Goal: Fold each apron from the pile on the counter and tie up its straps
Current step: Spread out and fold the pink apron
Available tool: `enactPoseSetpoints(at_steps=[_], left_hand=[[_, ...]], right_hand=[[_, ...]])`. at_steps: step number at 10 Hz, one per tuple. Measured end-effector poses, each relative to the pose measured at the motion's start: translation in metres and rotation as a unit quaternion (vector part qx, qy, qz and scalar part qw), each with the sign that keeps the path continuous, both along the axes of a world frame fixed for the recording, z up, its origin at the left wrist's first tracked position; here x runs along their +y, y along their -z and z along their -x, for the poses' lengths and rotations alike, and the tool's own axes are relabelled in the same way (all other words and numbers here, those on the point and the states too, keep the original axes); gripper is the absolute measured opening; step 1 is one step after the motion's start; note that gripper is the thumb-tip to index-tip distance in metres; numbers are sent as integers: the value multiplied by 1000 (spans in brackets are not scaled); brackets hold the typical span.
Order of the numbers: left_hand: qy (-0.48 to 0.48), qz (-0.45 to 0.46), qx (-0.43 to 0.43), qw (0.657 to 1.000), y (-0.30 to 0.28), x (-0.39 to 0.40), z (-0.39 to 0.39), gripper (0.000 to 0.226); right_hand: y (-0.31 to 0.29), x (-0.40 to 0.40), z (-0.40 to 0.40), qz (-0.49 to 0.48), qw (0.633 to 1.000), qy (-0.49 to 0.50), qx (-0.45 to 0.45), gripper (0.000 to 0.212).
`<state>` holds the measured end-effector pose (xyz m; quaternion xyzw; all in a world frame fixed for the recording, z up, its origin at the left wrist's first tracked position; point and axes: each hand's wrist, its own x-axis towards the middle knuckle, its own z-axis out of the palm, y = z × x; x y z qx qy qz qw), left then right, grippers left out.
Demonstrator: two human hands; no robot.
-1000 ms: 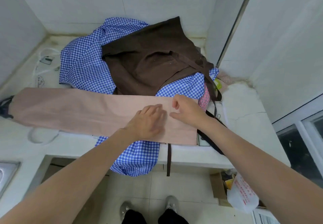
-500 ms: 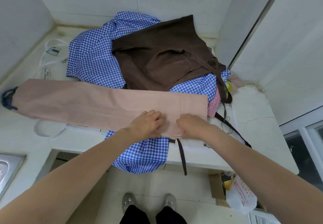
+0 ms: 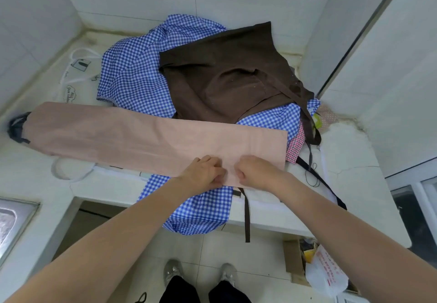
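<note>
A pink apron (image 3: pixel 132 137) lies folded into a long strip across the white counter (image 3: pixel 350 161), with dark straps (image 3: pixel 17 127) bunched at its left end. Both hands are at its near edge, right of the middle. My left hand (image 3: pixel 203 172) has its fingers curled and pinches that edge. My right hand (image 3: pixel 256 171), a few centimetres to the right, grips the same edge. Behind the strip sits the pile: a brown apron (image 3: pixel 231 75) on top of blue checked aprons (image 3: pixel 134 78). A red checked one (image 3: pixel 295 146) peeks out at the right.
Blue checked cloth (image 3: pixel 201 210) and a brown strap (image 3: pixel 247 215) hang over the counter's front edge. A white cord (image 3: pixel 71 66) lies at the back left. A steel sink (image 3: pixel 11 222) is at the far left. A box and plastic bag (image 3: pixel 324 272) stand on the floor.
Both hands slid from the top of the pink strip to its near edge. They went from lying flat on the cloth to curled and pinching it. The camera tilted slightly.
</note>
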<state>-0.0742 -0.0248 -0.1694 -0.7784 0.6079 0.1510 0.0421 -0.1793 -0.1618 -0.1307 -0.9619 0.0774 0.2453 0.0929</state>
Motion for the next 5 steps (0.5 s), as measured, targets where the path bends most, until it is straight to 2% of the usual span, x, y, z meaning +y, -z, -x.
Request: enactPoseSetpoints(at_steps=[1, 2, 3, 4, 5], left_hand=[[-27, 42, 43, 998, 2, 2, -3, 42], [-71, 4, 15, 997, 5, 12, -21, 49], [-153, -16, 7, 988, 3, 37, -49, 46], [-261, -41, 4, 964, -8, 77, -80, 49], [-292, -23, -10, 956, -8, 105, -104, 43]], right_hand=[[-4, 17, -23, 16, 990, -27, -141, 24], [0, 31, -45, 61, 993, -29, -92, 48], [5, 39, -59, 83, 996, 26, 8, 56], [3, 56, -90, 92, 993, 57, 52, 49], [-8, 90, -133, 82, 996, 26, 0, 42]])
